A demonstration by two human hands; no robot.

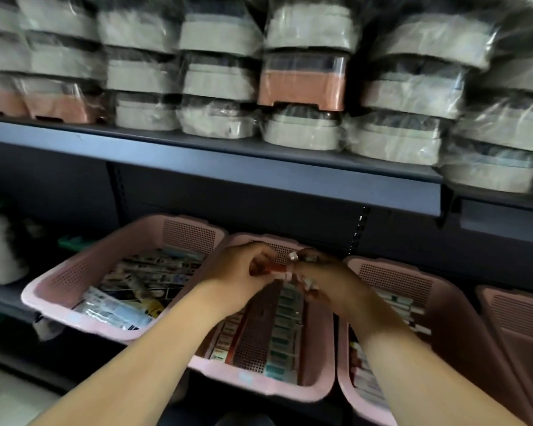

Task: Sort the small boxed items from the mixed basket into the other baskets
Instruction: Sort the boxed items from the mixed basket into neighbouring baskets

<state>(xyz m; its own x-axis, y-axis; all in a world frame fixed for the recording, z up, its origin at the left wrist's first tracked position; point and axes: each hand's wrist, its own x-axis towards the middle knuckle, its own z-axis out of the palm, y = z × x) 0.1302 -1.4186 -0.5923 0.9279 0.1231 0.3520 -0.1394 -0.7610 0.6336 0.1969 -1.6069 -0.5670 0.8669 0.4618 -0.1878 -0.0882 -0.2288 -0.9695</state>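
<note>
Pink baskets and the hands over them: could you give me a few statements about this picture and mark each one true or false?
1. The left hand and right hand pinch a small box between them. True.
2. The hands are over the left basket. False: they are over the middle basket.
3. The left basket holds a jumbled mix of items. True.
4. The middle basket is empty. False: it holds rows of small boxes.
5. Plastic-wrapped containers are stacked on the upper shelf. True.
</note>
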